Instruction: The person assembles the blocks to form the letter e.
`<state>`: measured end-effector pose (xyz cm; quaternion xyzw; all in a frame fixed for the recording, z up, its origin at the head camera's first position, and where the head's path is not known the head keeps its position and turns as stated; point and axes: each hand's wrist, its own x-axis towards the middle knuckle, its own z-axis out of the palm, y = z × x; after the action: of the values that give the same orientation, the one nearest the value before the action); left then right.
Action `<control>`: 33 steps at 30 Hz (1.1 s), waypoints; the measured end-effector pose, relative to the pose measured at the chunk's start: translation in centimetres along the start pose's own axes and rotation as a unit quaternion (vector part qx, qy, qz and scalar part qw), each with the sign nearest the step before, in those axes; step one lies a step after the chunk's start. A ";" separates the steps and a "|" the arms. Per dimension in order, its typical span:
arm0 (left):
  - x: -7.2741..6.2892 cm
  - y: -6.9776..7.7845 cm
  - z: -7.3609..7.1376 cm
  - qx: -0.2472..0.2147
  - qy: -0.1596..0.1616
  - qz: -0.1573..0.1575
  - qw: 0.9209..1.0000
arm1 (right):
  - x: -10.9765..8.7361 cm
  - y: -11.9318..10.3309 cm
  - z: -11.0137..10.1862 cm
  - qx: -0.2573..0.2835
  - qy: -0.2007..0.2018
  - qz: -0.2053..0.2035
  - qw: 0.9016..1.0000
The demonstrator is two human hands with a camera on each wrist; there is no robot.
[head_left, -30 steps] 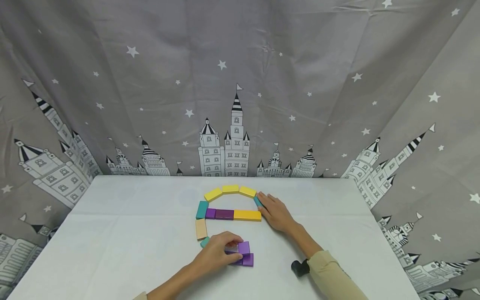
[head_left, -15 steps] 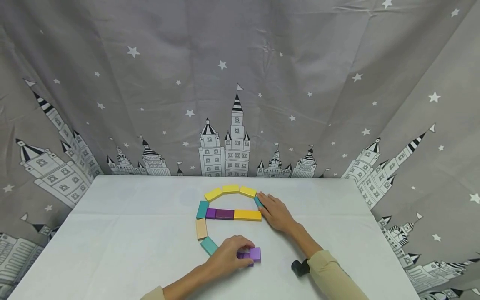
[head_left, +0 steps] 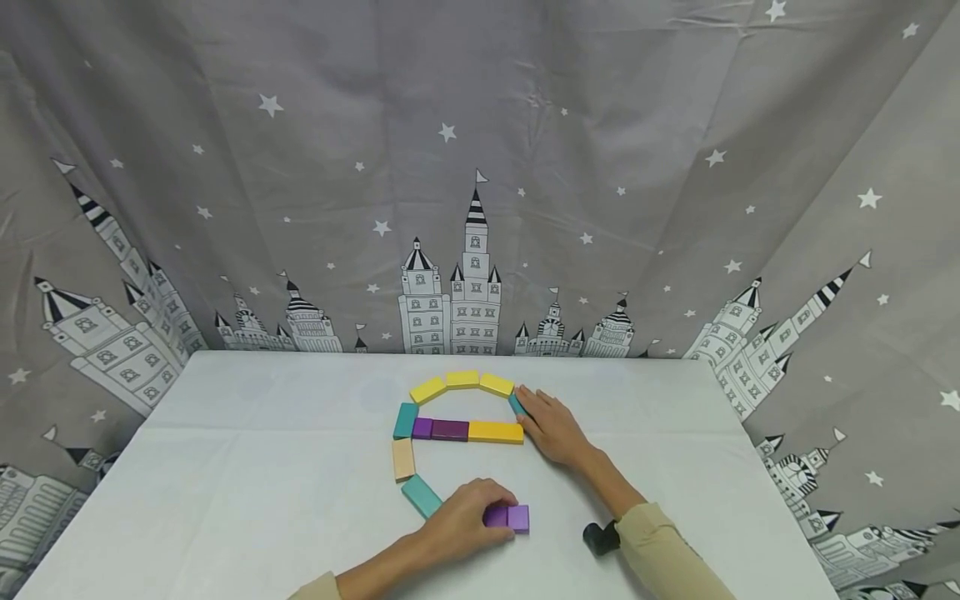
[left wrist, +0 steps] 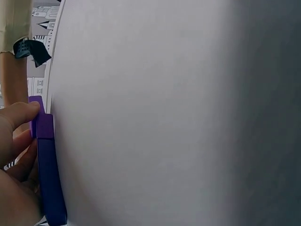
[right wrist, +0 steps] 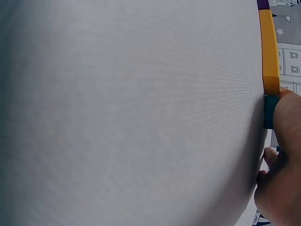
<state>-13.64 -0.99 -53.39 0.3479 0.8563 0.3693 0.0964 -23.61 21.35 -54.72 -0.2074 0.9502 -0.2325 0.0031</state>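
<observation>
My left hand [head_left: 465,523] pinches a light purple block [head_left: 518,519] between thumb and fingers at the lower end of a curved row. Another purple block [left wrist: 45,126] adjoins it in the left wrist view, followed by a long dark blue block [left wrist: 51,181]. The left hand hides part of this row in the head view. My right hand [head_left: 555,429] lies still at the row's upper right, fingers extended against a teal block [head_left: 517,404]. In the right wrist view, its thumb touches that teal block [right wrist: 269,112], beside the end of a long orange-yellow block [right wrist: 269,52].
Yellow blocks [head_left: 462,380] form the arch's top on the white table [head_left: 262,483]. Teal [head_left: 406,421], tan [head_left: 403,460] and teal [head_left: 422,495] blocks run down the left. A dark purple block [head_left: 450,430] sits in the crossbar. A black object [head_left: 600,539] is by the right sleeve.
My left hand has moved right and slightly toward me with the light purple block, which now lies level at the row's end. More of the lower teal block shows. My right hand has stayed put.
</observation>
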 end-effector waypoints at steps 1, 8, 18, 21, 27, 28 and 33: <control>0.0 0.0 0.0 0.003 -0.001 -0.002 1.000 | 0.0 0.0 0.0 0.001 0.001 -0.001 1.000; -0.1 0.1 0.1 0.021 -0.001 -0.004 1.000 | 0.0 0.0 0.1 -0.001 0.011 -0.004 1.000; 0.0 -0.2 0.5 0.039 -0.001 -0.005 0.999 | 0.0 0.0 0.1 -0.003 0.007 -0.003 1.000; 0.0 -0.2 0.6 0.040 -0.002 -0.009 0.999 | 0.0 0.1 0.2 -0.002 0.007 -0.002 1.000; 0.1 0.0 0.7 0.045 -0.004 -0.015 0.999 | 0.0 0.0 0.2 0.001 0.014 -0.006 1.000; 0.2 0.0 0.6 0.046 -0.004 -0.015 0.999 | 0.0 0.0 0.1 0.003 0.014 -0.006 1.000; 0.2 0.1 0.7 0.051 -0.001 -0.015 0.999 | 0.1 0.0 0.1 0.005 0.017 -0.005 1.000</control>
<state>-13.48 -0.42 -53.75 0.3397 0.8791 0.3233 0.0846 -23.64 21.26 -54.83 -0.2081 0.9480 -0.2406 -0.0128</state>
